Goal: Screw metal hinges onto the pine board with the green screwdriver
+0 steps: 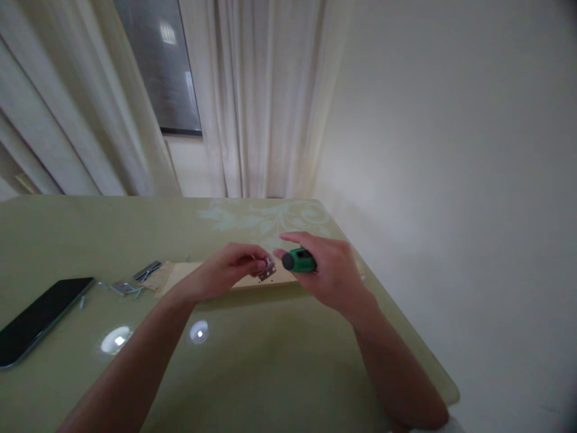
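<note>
Two hands work over a pale wooden board (184, 272) that lies along the right half of the tabletop (252, 367), its right end near the tabletop's right edge. The left hand (232, 264) pinches a small metal hinge (267, 272) between thumb and fingers, above the board; whether the hinge touches the wood I cannot tell. Just beside it, the right hand (332, 267) is wrapped around a green tool (302, 260), its dark end turned toward the viewer and its other end hidden. Off the board's left end lie loose hinges (121, 288) and screws (82, 303). Farther toward the tabletop's left edge rests a black phone (42, 316). Beyond the far edge hang pale curtains (256, 96).
</note>
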`<state>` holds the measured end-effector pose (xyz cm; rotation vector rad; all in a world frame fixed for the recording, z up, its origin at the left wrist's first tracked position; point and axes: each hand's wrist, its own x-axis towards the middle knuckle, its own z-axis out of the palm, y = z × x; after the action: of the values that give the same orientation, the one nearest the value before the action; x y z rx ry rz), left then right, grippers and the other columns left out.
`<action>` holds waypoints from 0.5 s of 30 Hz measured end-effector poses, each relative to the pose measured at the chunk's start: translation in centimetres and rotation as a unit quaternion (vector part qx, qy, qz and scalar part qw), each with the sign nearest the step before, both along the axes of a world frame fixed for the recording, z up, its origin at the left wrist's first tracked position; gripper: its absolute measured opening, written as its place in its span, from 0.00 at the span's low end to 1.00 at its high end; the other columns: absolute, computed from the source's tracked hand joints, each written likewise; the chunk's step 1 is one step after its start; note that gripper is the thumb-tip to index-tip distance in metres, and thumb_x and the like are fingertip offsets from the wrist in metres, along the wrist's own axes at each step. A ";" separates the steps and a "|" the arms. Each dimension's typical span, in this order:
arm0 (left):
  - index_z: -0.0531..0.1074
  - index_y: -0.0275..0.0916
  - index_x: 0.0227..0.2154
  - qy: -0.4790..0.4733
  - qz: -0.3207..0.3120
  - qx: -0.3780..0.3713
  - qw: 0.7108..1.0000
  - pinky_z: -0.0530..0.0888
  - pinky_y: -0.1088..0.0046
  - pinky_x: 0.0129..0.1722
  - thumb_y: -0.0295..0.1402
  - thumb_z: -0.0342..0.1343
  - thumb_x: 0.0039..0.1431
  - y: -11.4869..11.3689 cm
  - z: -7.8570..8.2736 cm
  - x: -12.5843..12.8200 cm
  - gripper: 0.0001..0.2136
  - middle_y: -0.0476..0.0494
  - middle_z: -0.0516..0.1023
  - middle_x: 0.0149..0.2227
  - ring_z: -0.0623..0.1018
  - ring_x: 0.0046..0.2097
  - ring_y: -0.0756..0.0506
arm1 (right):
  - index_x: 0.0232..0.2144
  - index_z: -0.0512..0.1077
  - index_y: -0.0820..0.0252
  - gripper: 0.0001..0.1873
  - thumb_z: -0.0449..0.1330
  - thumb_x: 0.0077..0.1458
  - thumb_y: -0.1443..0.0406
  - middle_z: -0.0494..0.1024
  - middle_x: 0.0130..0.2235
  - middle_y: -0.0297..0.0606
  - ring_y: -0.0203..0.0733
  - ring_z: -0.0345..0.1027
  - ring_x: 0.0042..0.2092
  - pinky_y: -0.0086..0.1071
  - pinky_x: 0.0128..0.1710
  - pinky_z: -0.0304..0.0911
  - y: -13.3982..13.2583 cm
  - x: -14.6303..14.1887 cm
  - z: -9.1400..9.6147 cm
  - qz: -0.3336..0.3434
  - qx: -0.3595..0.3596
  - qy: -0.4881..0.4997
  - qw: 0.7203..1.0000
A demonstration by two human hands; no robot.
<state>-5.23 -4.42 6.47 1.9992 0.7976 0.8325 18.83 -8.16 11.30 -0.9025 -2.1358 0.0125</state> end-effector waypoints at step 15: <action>0.83 0.39 0.35 0.213 0.089 -0.001 0.973 0.72 0.70 0.38 0.32 0.60 0.59 2.0 -5.7 1.4 0.07 0.45 0.86 0.34 0.82 0.36 0.43 | 0.47 0.79 0.53 0.11 0.68 0.63 0.60 0.88 0.43 0.33 0.40 0.83 0.40 0.30 0.39 0.70 -0.5 0.2 0.7 -0.008 -0.006 0.065 0.998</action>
<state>-3.80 -2.44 0.78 2.1586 1.2344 0.4989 18.99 -8.65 12.03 -0.9013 -2.0110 0.0746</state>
